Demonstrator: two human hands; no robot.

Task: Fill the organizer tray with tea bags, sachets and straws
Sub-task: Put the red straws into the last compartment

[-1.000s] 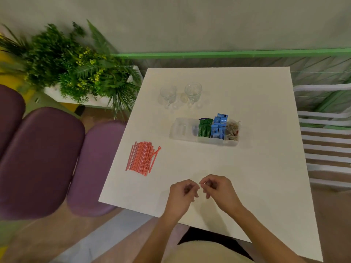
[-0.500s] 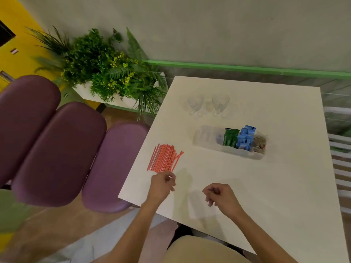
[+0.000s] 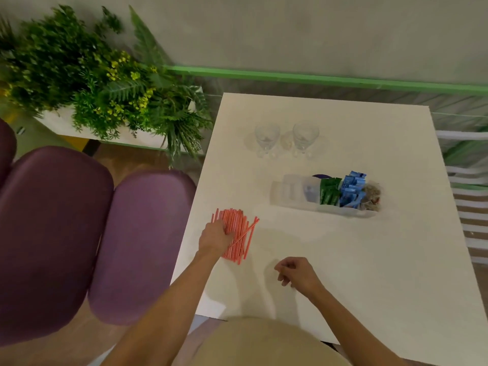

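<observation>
Two glasses (image 3: 305,136), one organizer tray (image 3: 289,190)

soft, even indoor light, moderately bright, seemingly from overhead. the white table (image 3: 343,260) reads pale with no hard glare. faint, soft-edged shadows lie on it near the left hand (image 3: 215,237) and the right hand (image 3: 297,272). the plant (image 3: 105,83) and purple chairs (image 3: 52,233) are smeared by motion blur. wide-angle distortion bends the frame edges. the glasses (image 3: 285,138) look hazy.
</observation>
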